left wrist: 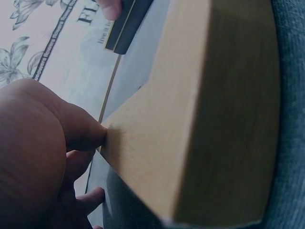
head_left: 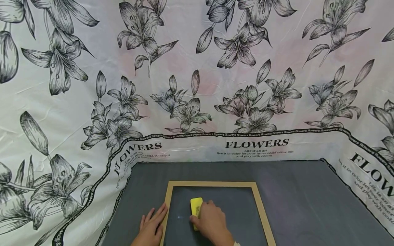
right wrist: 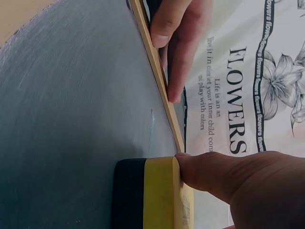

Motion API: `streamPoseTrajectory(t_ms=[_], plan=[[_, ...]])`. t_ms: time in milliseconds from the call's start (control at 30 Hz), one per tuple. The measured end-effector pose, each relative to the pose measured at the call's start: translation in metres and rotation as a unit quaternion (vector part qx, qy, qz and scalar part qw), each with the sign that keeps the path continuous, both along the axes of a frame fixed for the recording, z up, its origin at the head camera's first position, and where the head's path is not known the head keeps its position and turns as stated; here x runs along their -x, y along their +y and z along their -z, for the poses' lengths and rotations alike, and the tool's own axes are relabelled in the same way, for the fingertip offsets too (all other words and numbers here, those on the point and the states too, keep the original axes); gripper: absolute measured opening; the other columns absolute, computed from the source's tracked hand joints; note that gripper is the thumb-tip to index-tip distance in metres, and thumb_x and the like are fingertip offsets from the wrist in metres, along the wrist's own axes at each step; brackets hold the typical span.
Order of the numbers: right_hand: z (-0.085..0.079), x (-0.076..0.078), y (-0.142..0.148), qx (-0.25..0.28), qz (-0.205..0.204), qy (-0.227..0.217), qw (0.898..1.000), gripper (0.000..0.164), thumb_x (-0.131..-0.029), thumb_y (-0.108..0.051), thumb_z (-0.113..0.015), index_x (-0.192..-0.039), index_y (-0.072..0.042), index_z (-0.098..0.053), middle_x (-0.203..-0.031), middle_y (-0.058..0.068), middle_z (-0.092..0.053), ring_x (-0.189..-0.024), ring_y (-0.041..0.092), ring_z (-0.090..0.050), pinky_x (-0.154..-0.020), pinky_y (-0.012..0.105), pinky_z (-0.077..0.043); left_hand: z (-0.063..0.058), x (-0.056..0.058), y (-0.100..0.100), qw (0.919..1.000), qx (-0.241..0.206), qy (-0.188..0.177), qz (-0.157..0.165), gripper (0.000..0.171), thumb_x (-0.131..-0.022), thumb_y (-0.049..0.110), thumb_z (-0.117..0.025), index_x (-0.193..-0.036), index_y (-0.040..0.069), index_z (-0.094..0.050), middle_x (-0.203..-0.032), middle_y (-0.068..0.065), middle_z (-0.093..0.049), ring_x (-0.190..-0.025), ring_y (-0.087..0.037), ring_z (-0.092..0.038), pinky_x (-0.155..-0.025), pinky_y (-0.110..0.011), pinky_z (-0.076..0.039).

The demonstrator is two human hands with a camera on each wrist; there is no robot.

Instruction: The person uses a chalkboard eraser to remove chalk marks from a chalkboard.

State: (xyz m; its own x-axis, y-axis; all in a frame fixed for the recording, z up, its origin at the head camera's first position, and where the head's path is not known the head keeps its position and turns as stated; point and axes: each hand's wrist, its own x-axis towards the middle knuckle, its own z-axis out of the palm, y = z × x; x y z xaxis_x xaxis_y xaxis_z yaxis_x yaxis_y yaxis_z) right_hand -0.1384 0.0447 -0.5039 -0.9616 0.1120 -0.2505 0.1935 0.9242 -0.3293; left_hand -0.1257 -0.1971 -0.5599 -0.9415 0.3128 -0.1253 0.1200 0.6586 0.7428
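Observation:
A small chalkboard (head_left: 231,216) with a pale wooden frame (head_left: 212,184) lies on the dark middle of the tablecloth. My right hand (head_left: 214,220) grips a yellow board eraser (head_left: 196,205), thumb on its near left side and fingers over its far right side. In the right wrist view the eraser (right wrist: 159,195) shows its dark pad against the board's surface. A faint pale chalk mark (right wrist: 152,125) is on the board beyond it. My left hand (head_left: 151,226) rests at the frame's left side, its fingers extended along the outer edge of the wood.
The tablecloth (head_left: 184,150) is white with black line-drawn flowers and a printed "FLOWERS" border around its dark grey middle. In the left wrist view, blue-grey fabric (left wrist: 290,114) is close beside the near edge of the frame.

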Motion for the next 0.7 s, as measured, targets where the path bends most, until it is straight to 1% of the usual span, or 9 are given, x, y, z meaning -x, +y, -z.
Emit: streamPoseTrajectory(t_ms=[267,500,700], plan=[[0.0,0.001,-0.006,0.002,-0.006,-0.003,1.0,0.071,-0.075,-0.058,-0.081,-0.119,-0.004,-0.068,-0.102,0.01,-0.061,-0.081,0.026,-0.059,-0.074,0.053,-0.054,0.0,-0.001,-0.001,1.0,-0.002,0.009,0.0,0.064,-0.094,-0.002,-0.055,-0.154,0.019,-0.044,-0.163,-0.008,-0.034,-0.147,-0.054,-0.016,-0.104,-0.08,0.002],[-0.001,0.001,-0.011,0.007,-0.01,0.003,1.0,0.071,-0.074,-0.058,-0.081,-0.118,-0.003,-0.069,-0.101,0.011,-0.062,-0.081,0.026,-0.059,-0.074,0.053,-0.054,-0.003,-0.001,0.001,1.0,0.002,-0.002,-0.002,0.064,-0.094,-0.001,-0.054,-0.155,0.019,-0.043,-0.163,-0.009,-0.033,-0.147,-0.054,-0.016,-0.105,-0.079,0.003],[-0.001,0.0,-0.016,0.014,-0.018,0.006,1.0,0.071,-0.075,-0.058,-0.081,-0.117,-0.002,-0.069,-0.102,0.012,-0.062,-0.082,0.027,-0.06,-0.076,0.054,-0.054,-0.005,-0.002,0.003,0.9998,0.015,-0.003,-0.013,0.064,-0.093,-0.002,-0.055,-0.153,0.017,-0.045,-0.163,-0.007,-0.035,-0.147,-0.054,-0.018,-0.105,-0.079,0.002]])
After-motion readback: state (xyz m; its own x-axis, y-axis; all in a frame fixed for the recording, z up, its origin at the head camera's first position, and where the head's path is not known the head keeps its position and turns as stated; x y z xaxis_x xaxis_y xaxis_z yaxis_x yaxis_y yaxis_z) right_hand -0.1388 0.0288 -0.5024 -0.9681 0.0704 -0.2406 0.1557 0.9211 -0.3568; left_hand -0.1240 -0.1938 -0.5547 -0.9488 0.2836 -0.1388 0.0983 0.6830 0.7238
